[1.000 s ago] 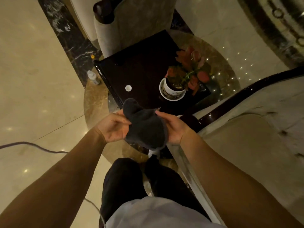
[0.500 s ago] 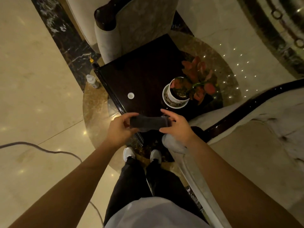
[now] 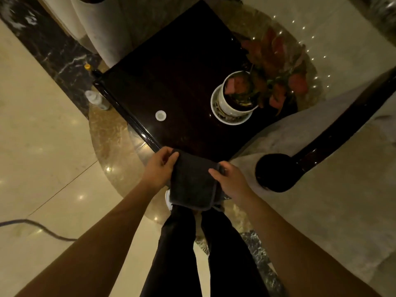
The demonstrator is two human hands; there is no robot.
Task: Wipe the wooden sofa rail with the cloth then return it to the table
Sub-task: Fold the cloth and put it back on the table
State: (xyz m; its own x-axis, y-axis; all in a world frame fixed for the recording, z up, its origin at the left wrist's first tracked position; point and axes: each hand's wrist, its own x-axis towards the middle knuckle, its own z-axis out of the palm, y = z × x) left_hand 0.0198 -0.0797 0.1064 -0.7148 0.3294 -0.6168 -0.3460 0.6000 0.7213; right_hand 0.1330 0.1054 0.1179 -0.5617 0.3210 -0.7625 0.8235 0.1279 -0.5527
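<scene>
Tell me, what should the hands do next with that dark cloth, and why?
Probably carry the cloth rightward onto the dark wooden sofa rail. The left hand and right hand pinch its top corners, so it hangs spread out above the table corner, touching nothing. The rail lies just beside the right hand.

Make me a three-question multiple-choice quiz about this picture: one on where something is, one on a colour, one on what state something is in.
1. Where does the potted plant stand?
A. on the floor
B. on the dark table
C. on the sofa

2. What colour is the cloth?
A. white
B. red
C. dark grey

3. How is the cloth held?
A. by both hands
B. by one hand
C. it lies alone on the table

Answers:
1 B, the potted plant sits on the dark table.
2 C, the cloth is dark grey.
3 A, the left hand and the right hand grip its upper corners.
</scene>
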